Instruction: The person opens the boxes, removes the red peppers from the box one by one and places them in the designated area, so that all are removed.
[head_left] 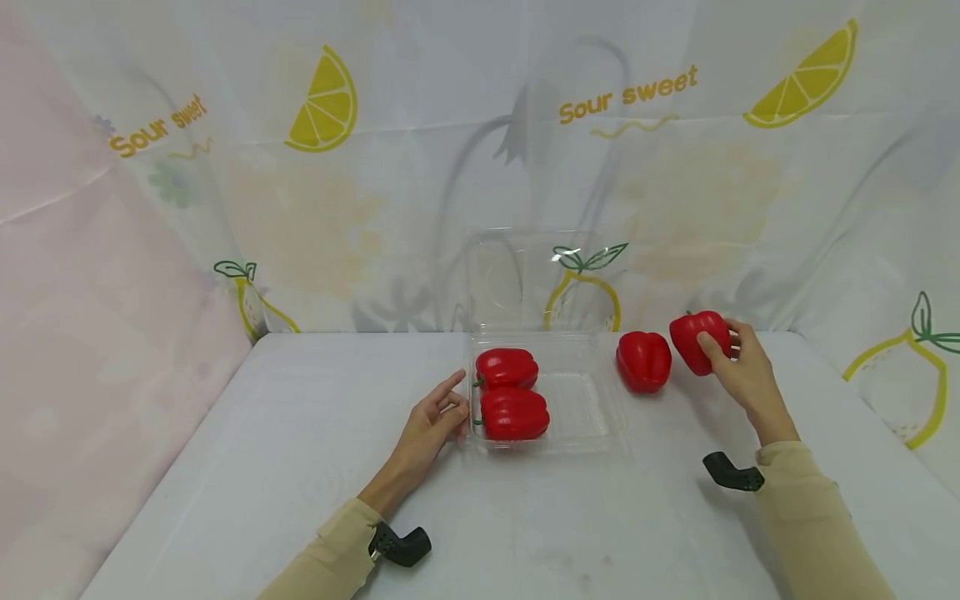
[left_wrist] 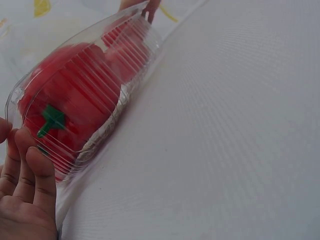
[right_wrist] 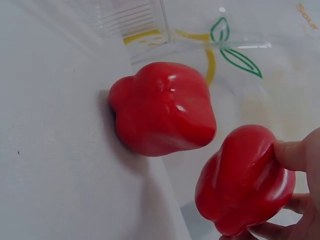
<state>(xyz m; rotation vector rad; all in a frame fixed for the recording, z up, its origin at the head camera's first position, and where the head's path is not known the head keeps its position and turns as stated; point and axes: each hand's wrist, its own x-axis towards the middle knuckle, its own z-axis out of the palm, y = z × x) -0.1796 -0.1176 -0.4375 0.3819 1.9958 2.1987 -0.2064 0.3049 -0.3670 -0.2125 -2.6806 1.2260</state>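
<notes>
My right hand (head_left: 745, 379) pinches a red bell pepper (head_left: 699, 342) between thumb and fingers, raised above the table's right side. Just left of it, another red bell pepper (head_left: 643, 362) rests on the table, well seen in the right wrist view. A clear plastic clamshell box (head_left: 577, 408) stands centrally with its transparent lid (head_left: 498, 275) raised at the back. Inside its left half lie two red bell peppers (head_left: 514, 414), stems to the left. With relaxed fingers (left_wrist: 41, 165), my left hand (head_left: 429, 425) touches the box's left side. Its thumb is hidden.
The white tabletop (head_left: 315, 467) reaches back to a curtain (head_left: 420, 192) printed with lemons. A pale pink cloth (head_left: 82, 333) hangs along the left. Each wrist carries a black camera mount, such as the right mount (head_left: 731, 473).
</notes>
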